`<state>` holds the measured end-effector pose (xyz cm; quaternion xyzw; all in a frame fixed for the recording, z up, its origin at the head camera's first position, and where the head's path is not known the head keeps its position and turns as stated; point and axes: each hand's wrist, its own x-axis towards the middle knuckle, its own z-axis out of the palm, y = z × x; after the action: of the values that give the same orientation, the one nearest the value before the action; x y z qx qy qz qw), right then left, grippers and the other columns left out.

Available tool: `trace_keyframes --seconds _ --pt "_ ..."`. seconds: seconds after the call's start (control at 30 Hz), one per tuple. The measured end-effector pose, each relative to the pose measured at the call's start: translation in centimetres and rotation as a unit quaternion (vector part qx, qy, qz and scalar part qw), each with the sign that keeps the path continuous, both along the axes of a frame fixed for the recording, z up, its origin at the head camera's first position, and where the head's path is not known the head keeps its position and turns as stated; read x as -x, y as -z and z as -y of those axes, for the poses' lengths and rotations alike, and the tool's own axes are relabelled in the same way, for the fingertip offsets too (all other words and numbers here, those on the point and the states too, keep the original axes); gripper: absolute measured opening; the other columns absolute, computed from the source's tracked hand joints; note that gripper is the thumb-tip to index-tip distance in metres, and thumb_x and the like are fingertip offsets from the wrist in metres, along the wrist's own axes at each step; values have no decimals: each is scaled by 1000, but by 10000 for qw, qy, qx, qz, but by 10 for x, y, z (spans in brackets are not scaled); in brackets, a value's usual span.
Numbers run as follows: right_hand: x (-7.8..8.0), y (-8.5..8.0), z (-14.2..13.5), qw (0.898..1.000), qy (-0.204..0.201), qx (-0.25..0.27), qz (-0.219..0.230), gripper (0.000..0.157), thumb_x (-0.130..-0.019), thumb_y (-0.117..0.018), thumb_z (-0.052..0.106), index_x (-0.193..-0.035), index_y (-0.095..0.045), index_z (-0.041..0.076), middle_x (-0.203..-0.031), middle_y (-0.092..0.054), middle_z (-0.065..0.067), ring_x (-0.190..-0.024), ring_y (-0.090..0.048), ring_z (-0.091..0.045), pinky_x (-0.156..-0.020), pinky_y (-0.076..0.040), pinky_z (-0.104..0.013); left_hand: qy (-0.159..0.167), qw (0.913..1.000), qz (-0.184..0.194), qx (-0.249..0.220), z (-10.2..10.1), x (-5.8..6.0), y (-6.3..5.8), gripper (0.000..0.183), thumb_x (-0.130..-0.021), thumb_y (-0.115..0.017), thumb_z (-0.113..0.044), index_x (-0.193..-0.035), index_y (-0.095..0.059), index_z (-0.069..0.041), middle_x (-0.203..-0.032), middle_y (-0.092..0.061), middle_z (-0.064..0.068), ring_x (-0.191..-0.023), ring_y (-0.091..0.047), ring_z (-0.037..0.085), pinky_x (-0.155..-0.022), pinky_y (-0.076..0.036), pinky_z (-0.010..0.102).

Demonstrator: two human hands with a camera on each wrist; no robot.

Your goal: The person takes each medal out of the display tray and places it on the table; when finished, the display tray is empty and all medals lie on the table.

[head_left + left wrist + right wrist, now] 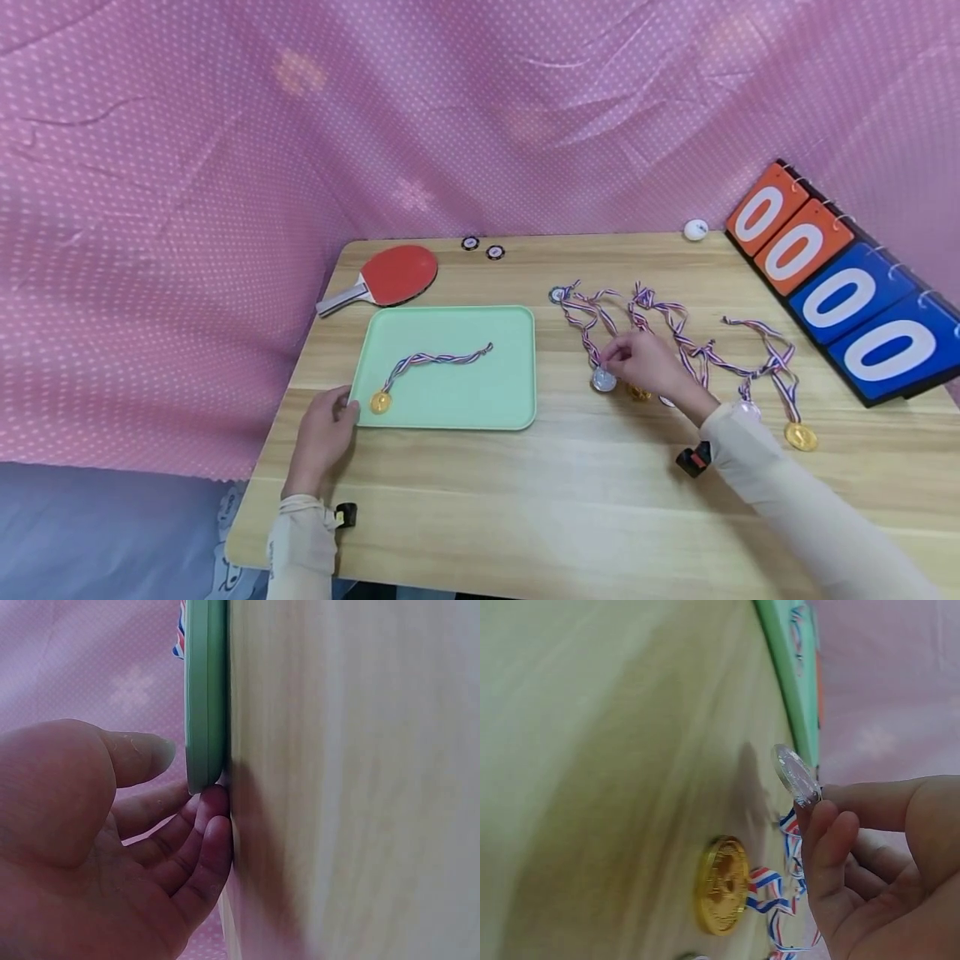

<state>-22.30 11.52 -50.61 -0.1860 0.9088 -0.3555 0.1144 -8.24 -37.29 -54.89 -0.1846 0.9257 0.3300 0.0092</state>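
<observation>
My right hand (641,360) pinches a silver medal (797,776) between thumb and fingertips, close to where its ribbon joins. In the right wrist view the medal stands tilted above the table. A gold medal (724,885) on a striped red, white and blue ribbon lies close below that hand. At the left edge of a mint-green tray (480,408), my left hand (322,437) has its loosely bent fingers against the rim, the thumb a little above it. On the tray lies another gold medal (381,402) with its twisted ribbon stretched to the right.
More medals with tangled ribbons (678,325) spread right of the tray, including a gold one (801,436). Behind the tray are a red table-tennis bat (401,275) and two round chips (495,252). A white ball (695,230) and a flip scoreboard (836,279) stand at the back right.
</observation>
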Motion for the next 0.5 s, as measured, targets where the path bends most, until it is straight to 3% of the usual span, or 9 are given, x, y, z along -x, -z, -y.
trace_keyframes --seconds 0.13,0.5 --pt "-4 8 0 9998 -46 -172 -124 9 -85 -66 5 -88 -73 9 -85 -70 -4 -77 -60 -15 -67 -51 -25 8 10000 5 -22 -1 0 -1 49 -101 -49 -27 -144 -45 -6 -125 -54 15 -111 -53 30 -98 -46 49" --pt "-13 20 2 9967 -31 -445 -674 6 -85 -67 3 -89 -71 6 -86 -71 -7 -77 -63 -16 -69 -56 -31 -22 10000 54 5 -1 0 0 49 -101 -48 -28 -144 -45 -7 -124 -53 14 -109 -52 29 -96 -46 48"
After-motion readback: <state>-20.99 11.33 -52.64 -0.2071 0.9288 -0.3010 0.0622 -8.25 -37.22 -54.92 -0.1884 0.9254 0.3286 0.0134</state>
